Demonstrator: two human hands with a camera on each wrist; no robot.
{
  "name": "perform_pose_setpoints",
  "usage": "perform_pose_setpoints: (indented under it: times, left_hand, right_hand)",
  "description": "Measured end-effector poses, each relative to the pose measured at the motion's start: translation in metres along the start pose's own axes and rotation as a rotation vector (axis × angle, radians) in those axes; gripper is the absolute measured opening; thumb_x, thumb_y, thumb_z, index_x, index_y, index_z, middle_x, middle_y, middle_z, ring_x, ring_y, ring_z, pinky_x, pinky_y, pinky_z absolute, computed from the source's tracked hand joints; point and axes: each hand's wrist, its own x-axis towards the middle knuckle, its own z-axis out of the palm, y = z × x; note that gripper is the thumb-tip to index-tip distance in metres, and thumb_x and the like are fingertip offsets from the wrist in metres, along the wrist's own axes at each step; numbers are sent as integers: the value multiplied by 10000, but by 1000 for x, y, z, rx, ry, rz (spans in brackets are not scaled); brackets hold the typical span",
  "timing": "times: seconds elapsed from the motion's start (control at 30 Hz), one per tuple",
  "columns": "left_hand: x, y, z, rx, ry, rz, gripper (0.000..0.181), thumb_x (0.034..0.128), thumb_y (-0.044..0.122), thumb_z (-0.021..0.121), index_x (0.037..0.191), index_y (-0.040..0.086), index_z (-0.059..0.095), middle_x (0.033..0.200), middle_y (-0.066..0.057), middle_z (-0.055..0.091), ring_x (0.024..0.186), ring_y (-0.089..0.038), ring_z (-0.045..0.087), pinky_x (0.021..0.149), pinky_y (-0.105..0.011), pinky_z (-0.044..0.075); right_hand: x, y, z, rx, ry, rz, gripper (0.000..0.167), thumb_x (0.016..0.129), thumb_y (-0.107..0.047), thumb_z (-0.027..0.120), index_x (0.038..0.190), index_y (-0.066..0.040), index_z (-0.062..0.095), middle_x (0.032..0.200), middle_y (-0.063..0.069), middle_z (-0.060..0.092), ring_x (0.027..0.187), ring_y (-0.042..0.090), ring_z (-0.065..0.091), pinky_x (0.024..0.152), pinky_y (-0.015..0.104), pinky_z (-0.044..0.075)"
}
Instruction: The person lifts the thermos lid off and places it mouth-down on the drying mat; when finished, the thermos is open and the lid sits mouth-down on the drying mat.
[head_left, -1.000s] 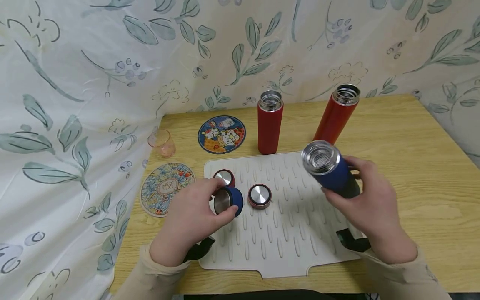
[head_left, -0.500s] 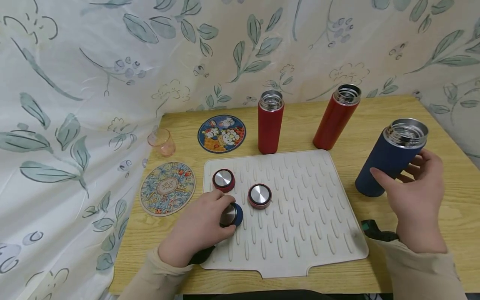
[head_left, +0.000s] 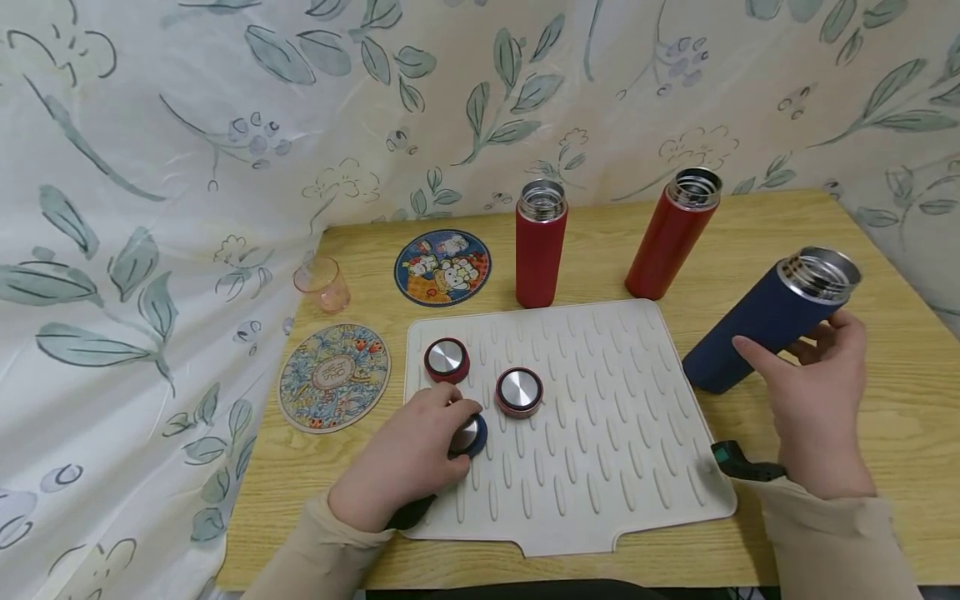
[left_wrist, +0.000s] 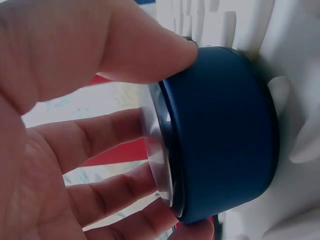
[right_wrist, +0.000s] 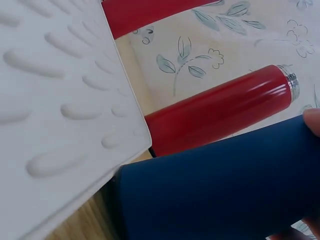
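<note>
At the left of the white ridged mat [head_left: 570, 467], my left hand [head_left: 412, 454] pinches a blue bottle lid [head_left: 472, 437]. Its steel disc faces up in the head view, partly hidden by the fingers. In the left wrist view the thumb [left_wrist: 150, 47] presses the side of the lid [left_wrist: 227, 135], whose lower end meets the mat. My right hand [head_left: 821, 392] grips an uncapped dark blue thermos flask [head_left: 757, 325] near its mouth. The flask leans to the right, its base beside the mat's right edge. Two red-rimmed lids [head_left: 447, 357] lie on the mat, steel side up.
Behind the mat stand two uncapped red flasks, one in the middle [head_left: 540, 258] and one farther right [head_left: 671, 242]. Along the left side are a pink-tinted glass [head_left: 326, 287], a cartoon coaster [head_left: 442, 268] and a patterned round coaster [head_left: 335, 377]. A floral curtain [head_left: 480, 100] backs the table.
The blue flask has moved right from above the mat to the table beside it, then tilted further. My left hand has lowered the blue lid onto the mat.
</note>
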Motion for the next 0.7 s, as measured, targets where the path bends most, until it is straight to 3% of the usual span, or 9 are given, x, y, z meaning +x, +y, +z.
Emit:
perform_pose_setpoints:
  times: [0.27,0.47,0.7]
  left_hand:
    - [1,1,5,-13,2,-4,518,833,203,892,1333,170,760,1181,-14,648,998,-172,582,886,-369,580]
    - [1,3,5,-29,-6,-5,513,847,201,883,1341,157,752,1212,-23,656,1026,-180,599,920,-387,588]
    - [2,3,5,-37,-6,-4,511,855,194,874,1348,152,748,1236,-32,661,1048,-188,610,935,-396,591]
  right_hand:
    - [-4,4,4,92,-5,9,980,923,-114,896,1649,-409,308,1592,-120,461,1364,86,470,1180,311,385]
    - [-5,6,3,30,2,-17,970,945,-117,868,1657,-418,284,1656,-112,443,1383,75,459,1188,319,377]
    - [-6,7,1,-60,23,-85,973,934,-79,852,1665,-378,284,1674,-85,446,1362,66,487,1126,275,467]
